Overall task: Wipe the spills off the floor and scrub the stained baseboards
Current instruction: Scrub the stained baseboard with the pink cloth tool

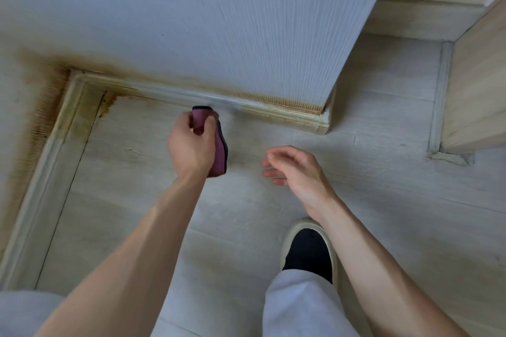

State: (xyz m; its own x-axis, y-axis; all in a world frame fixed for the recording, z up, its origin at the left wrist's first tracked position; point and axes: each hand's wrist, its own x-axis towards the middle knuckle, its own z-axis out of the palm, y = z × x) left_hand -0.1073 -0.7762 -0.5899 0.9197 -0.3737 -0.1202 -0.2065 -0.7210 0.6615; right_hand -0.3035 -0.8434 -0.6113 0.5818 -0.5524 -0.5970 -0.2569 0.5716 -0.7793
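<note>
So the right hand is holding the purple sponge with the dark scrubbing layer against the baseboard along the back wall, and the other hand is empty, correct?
Not quite: the head view shows the left hand holding the purple sponge with the dark scrubbing layer against the stained white baseboard along the back wall. The right hand is the empty one, fingers relaxed above the floor.

Soft, even daylight — no hard shadows or glare. Wide-angle lens bends the baseboard point(175, 94) toward the edges; slight motion blur softens the sponge point(216, 142).

I count one purple sponge point(216, 142), two hands, two stained baseboard runs, one shoe point(308, 246) and one wooden cabinet point(476, 90).
</note>
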